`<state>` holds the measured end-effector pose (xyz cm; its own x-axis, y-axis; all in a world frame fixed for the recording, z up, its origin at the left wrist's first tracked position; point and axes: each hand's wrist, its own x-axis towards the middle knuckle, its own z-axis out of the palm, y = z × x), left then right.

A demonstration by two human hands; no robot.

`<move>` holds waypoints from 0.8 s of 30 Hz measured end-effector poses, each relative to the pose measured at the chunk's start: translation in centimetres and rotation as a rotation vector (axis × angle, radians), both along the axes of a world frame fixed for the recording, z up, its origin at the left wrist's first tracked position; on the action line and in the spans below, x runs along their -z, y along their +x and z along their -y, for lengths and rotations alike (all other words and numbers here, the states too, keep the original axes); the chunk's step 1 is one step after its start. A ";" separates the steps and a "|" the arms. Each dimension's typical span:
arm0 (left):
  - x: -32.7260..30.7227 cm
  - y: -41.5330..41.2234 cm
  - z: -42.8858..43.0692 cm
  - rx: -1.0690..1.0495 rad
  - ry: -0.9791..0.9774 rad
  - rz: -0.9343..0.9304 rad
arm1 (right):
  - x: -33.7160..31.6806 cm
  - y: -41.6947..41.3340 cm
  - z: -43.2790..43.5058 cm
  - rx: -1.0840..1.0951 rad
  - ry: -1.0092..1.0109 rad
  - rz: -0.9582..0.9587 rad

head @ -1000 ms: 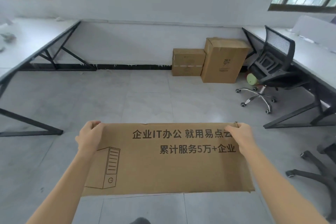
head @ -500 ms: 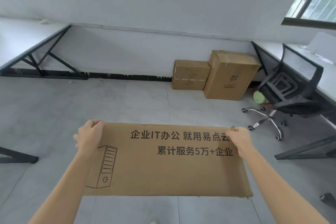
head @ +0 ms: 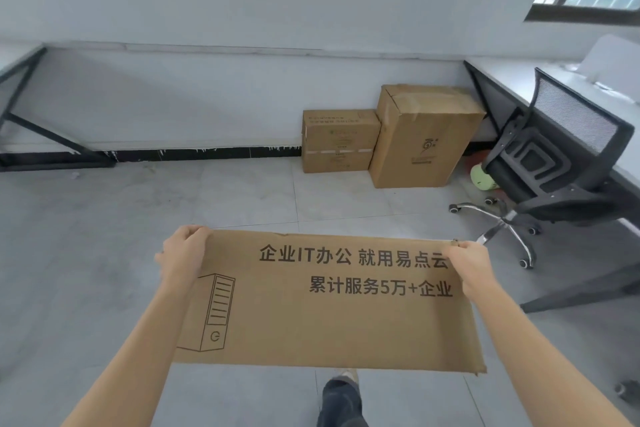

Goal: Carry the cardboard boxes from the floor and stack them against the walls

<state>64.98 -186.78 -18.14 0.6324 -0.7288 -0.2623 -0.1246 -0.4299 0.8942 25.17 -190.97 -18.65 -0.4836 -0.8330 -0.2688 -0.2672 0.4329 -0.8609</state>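
I hold a flat brown cardboard box (head: 322, 319) printed with Chinese text and a computer-tower drawing, out in front of me above the floor. My left hand (head: 183, 255) grips its far left corner and my right hand (head: 469, 262) grips its far right corner, fingers curled over the top edge. Against the far wall stand two brown boxes side by side: a small one (head: 337, 140) and a taller one (head: 420, 140) to its right.
A black mesh office chair (head: 554, 163) stands right of the boxes beside a white desk (head: 512, 76). A pale green object (head: 481, 177) lies under the chair. Another desk frame (head: 31, 128) is at the far left. My leg (head: 341, 399) shows below the box.
I have walked closer to the far wall; the two boxes and the chair loom larger. My leg has come into view. Both hands keep the same grip.
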 end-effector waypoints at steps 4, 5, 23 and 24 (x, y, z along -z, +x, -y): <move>0.1 -3.4 8.2 -0.024 -0.004 -0.010 | -0.4 -2.8 8.6 -0.018 0.008 -0.020; 0.1 -4.0 10.0 -0.030 0.006 -0.006 | -0.5 -3.4 10.6 -0.017 0.015 -0.036; 3.2 -7.1 41.4 -0.130 -0.028 -0.104 | 1.7 -6.9 45.9 -0.098 0.103 -0.009; 3.3 -6.8 43.5 -0.132 -0.014 -0.116 | 1.8 -6.7 48.1 -0.091 0.118 -0.018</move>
<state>58.22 -230.26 -21.42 0.6892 -0.6454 -0.3293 0.0367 -0.4228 0.9055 18.49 -239.11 -20.46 -0.4132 -0.8369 -0.3590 -0.3252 0.5039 -0.8002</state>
